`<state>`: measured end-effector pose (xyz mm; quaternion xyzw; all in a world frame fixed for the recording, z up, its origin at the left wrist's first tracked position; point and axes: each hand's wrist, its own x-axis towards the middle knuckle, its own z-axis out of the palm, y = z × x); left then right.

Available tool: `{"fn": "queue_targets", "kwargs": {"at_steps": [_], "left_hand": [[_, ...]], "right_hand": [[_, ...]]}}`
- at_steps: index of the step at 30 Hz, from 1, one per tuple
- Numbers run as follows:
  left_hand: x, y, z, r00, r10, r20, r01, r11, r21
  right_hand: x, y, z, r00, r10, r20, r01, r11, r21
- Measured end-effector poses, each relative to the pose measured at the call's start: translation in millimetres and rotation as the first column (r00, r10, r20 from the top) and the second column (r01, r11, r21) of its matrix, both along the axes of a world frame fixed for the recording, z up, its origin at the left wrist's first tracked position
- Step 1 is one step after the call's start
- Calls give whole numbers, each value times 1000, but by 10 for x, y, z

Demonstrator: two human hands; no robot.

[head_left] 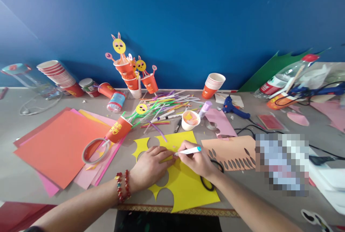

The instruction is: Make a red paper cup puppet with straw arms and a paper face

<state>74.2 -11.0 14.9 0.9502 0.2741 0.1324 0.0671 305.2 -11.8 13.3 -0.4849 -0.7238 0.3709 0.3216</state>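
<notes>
My left hand [151, 165] lies flat, fingers stretched out, pressing down on a yellow sheet of paper [185, 185] with round cut-outs along its edges. My right hand [198, 160] is closed around a white marker with a blue end [188, 151], its tip touching the yellow sheet close to my left fingertips. A red and gold bead bracelet sits on my left wrist. Black scissors [208, 185] lie partly under my right wrist.
Orange and pink paper sheets [61, 145] lie to the left with a tape ring [95, 150] and a tipped red cup [118, 129]. Straws [164, 104], cups with bunny faces [132, 74], a blue glue gun [233, 108], a peach sheet [231, 151] and cables fill the back and right.
</notes>
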Motion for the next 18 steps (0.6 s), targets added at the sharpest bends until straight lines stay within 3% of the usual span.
{"fn": "queue_targets", "kwargs": {"at_steps": [18], "left_hand": [[-2, 4, -17, 1000, 1, 5, -1, 1000, 10]], "right_hand": [[7, 8, 16, 1000, 9, 11, -9, 1000, 6]]}}
